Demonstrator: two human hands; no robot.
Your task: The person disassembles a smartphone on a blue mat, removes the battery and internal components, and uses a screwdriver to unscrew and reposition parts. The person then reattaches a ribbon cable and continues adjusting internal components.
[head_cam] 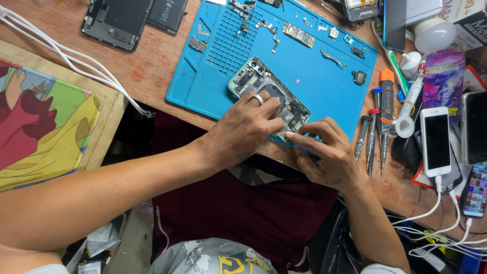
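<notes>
left hand [247,128]: resting on the opened phone body [269,99], ring on one finger, fingers curled down and pressing on its near half; not gripping around it
right hand [324,152]: lying at the near right corner of the phone body, forefinger and thumb drawn narrow, fingertips [290,135] touching the frame edge; cannot tell if anything tiny is pinched
opened phone body: lying tilted on the near edge of the blue work mat [324,91], back off, inner parts showing, camera end pointing far left
blue work mat: sitting on the wooden tabletop [152,66], carrying small loose parts and a narrow circuit board [298,35] on its far part
screwdrivers [373,137]: lying side by side just right of the mat, near the right hand
white phone [436,141]: lying far right, cable plugged in at its near end
dark phone panel [117,20]: lying far left on the tabletop, well apart from both hands
white cables [71,61]: running across the left tabletop
colourful cloth pad [40,122]: lying at the left edge
</notes>
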